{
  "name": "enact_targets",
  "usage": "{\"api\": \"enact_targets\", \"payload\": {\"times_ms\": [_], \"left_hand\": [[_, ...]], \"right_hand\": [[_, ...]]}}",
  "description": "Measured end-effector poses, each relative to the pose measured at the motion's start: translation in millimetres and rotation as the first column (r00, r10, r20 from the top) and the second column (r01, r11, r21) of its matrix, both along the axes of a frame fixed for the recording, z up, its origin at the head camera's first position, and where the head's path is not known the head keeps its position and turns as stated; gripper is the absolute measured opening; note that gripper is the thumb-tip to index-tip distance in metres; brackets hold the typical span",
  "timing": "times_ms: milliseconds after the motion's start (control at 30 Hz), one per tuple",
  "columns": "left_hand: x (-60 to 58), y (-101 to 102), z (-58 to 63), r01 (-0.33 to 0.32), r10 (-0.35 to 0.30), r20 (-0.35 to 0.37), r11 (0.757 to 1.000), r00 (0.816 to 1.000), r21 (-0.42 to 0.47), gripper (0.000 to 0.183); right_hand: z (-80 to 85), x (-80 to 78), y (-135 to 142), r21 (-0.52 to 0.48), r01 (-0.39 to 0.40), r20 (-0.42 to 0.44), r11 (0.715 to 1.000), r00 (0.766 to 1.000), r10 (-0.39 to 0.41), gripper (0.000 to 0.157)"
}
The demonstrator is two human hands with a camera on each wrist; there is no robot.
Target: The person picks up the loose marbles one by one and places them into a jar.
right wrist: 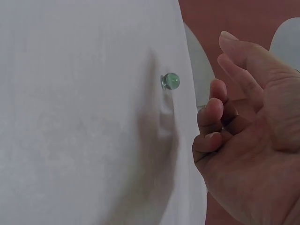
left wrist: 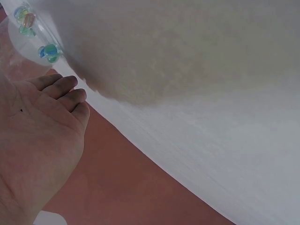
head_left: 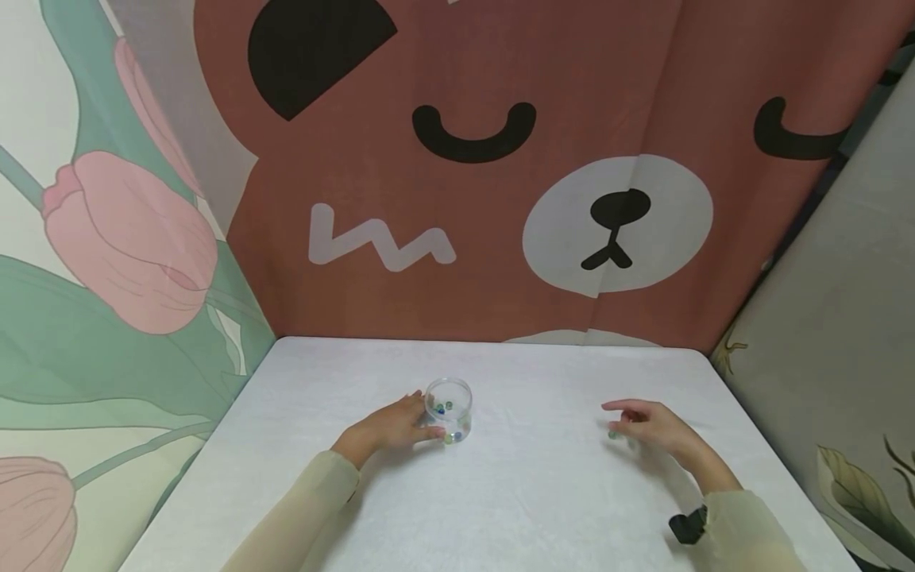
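Note:
A clear round cup (head_left: 463, 417) stands on the white table, left of centre. Several glass marbles (left wrist: 50, 50) lie inside it, green, blue and brownish in the left wrist view. My left hand (head_left: 391, 426) holds the cup from its left side, with the thumb at the front and the fingers towards the back. On the right, my right hand (head_left: 654, 427) hovers over the table. Its index finger reaches out and the other fingers bend loosely, holding nothing. A green glass marble (right wrist: 172, 81) rests on the table just below that hand, apart from its fingertips.
The white tabletop (head_left: 529, 477) stretches between and around the hands. Behind it hangs a brown curtain (head_left: 486, 294) with a bear's face. A tulip-patterned cloth (head_left: 136, 246) closes the left side, and a greyish cloth (head_left: 822, 318) the right. Something black (head_left: 689, 526) sits at my right wrist.

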State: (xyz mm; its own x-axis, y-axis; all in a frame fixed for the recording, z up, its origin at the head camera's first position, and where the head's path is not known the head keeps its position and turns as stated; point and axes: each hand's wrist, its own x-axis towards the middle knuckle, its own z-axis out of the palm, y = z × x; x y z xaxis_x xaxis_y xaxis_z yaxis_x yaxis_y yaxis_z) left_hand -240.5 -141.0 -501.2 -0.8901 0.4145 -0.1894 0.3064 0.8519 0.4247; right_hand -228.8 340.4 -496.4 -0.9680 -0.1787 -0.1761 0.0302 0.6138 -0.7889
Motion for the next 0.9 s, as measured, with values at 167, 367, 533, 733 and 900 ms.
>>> {"api": "enact_targets", "payload": {"times_ms": [167, 367, 533, 733, 900], "left_hand": [[-0.1, 0, 0.1, 0.002, -0.002, 0.001, 1.000, 1.000, 0.002, 0.096], [0.1, -1, 0.3, 0.008, -0.008, 0.004, 1.000, 1.000, 0.008, 0.096], [-0.1, -1, -0.5, -0.003, 0.003, 0.010, 1.000, 1.000, 0.011, 0.097], [0.0, -1, -2.4, -0.012, 0.012, 0.011, 1.000, 1.000, 0.015, 0.096], [0.0, -1, -1.8, -0.009, 0.009, 0.007, 1.000, 1.000, 0.014, 0.095]], "right_hand": [[-4.5, 0.1, 5, -0.005, -0.009, 0.014, 1.000, 1.000, 0.010, 0.052], [-9.7, 1.0, 9, 0.016, 0.005, 0.046, 1.000, 0.999, -0.006, 0.053], [-12.9, 0.3, 11, 0.062, 0.022, 0.056, 0.998, 0.998, -0.026, 0.054], [-16.5, -0.3, 12, 0.088, 0.029, 0.058, 0.996, 0.998, -0.034, 0.049], [-16.3, -0.5, 11, 0.101, 0.026, 0.059, 0.995, 0.998, -0.032, 0.044]]}}
